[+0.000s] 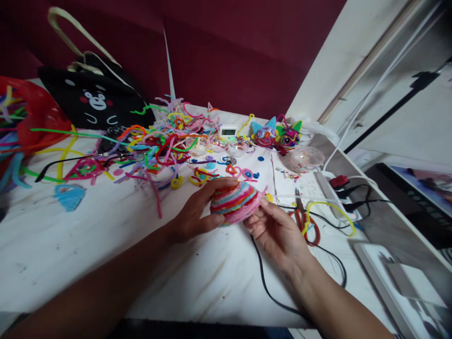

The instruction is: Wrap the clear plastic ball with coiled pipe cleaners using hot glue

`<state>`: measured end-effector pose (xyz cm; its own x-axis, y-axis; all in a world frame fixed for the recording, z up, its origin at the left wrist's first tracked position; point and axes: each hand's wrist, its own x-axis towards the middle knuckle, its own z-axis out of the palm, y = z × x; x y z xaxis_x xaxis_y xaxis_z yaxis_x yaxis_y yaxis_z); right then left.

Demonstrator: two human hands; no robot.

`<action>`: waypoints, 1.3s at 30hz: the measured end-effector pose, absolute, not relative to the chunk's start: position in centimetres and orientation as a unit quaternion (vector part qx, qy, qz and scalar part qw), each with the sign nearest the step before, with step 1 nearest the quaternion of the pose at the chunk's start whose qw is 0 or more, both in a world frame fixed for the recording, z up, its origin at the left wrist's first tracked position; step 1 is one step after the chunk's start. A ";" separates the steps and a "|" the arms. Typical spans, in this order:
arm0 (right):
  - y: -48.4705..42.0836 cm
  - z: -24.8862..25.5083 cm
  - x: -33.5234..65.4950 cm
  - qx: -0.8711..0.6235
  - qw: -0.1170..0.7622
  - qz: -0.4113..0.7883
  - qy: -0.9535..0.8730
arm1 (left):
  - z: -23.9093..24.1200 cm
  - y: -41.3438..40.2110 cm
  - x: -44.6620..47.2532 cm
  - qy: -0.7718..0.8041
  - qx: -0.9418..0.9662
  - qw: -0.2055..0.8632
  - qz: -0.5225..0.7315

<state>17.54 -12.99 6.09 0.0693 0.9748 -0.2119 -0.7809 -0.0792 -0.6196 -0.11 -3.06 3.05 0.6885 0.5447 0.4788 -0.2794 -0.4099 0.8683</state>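
A rounded dome wrapped in striped pipe cleaners [235, 200], pink, red, orange and light blue, is held above the front of the white table. Its left side sits in my left hand [199, 212], with the fingers over the top and the thumb on the lower edge. At the right rim, my right hand [277, 228] pinches the end of a pink pipe cleaner [247, 213] that runs along the lower edge. The dome's underside is hidden from me.
Loose pipe cleaners [176, 136] heap up at the back, near a small digital clock [229, 132]. Two decorated animal heads [264, 134] and a clear plastic dome [306, 159] stand right of it. Orange-handled scissors [312, 230], a power strip [339, 197] and a black cable [263, 273] lie rightward.
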 end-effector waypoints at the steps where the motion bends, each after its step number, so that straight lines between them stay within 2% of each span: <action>1: -13.0 6.1 17.5 -0.314 0.661 0.663 -0.156 | 3.1 -3.1 -0.1 0.098 0.741 0.545 0.380; 4: -13.0 5.9 17.3 -0.320 0.666 0.654 -0.163 | 3.5 -3.6 0.0 0.137 0.742 0.536 0.378; 9: -13.3 5.5 16.4 -0.339 0.675 0.630 -0.184 | 4.1 -4.7 0.7 0.222 0.769 0.439 0.409; 12: -13.5 5.5 15.9 -0.350 0.677 0.618 -0.194 | 4.4 -5.2 0.9 0.259 0.771 0.419 0.403; 23: -13.5 5.2 15.3 -0.354 0.678 0.615 -0.192 | 3.7 -4.9 1.0 0.257 0.772 0.399 0.423; 28: -13.5 5.2 15.1 -0.364 0.678 0.605 -0.203 | 3.2 -4.3 0.8 0.220 0.767 0.439 0.415; 32: -13.6 5.1 15.0 -0.377 0.678 0.580 -0.250 | 3.4 -4.4 0.6 0.215 0.763 0.461 0.399; 39: -13.9 4.1 15.0 -0.395 0.655 0.535 -0.358 | 4.5 -4.8 0.9 0.289 0.787 0.410 0.360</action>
<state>14.97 -13.89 4.06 0.1711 0.9842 0.0467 -0.4181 0.1154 -0.9010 0.91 -4.77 4.50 0.5737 0.7497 0.3299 0.1592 -0.4972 0.8529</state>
